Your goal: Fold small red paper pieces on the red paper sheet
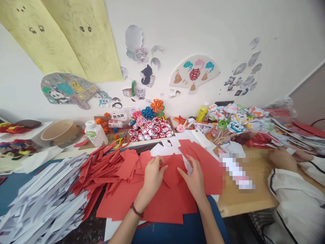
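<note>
My left hand, a dark red bracelet at its wrist, is closed, with fingers curled and the thumb against the left side of a small red paper piece. On that piece's right side is my right hand, its thumb and fingers apart and the thumb tip close to the paper. Larger red paper sheets lie beneath both hands. To the left, folded red paper strips are heaped up, with a few red squares on their right side. More red sheets lie beyond my right hand.
A big pile of folded white strips covers the left side. At the back stand a white bottle, red-and-white paper flowers, scissors and a yellow bottle. On the right, another person's hands hold something white.
</note>
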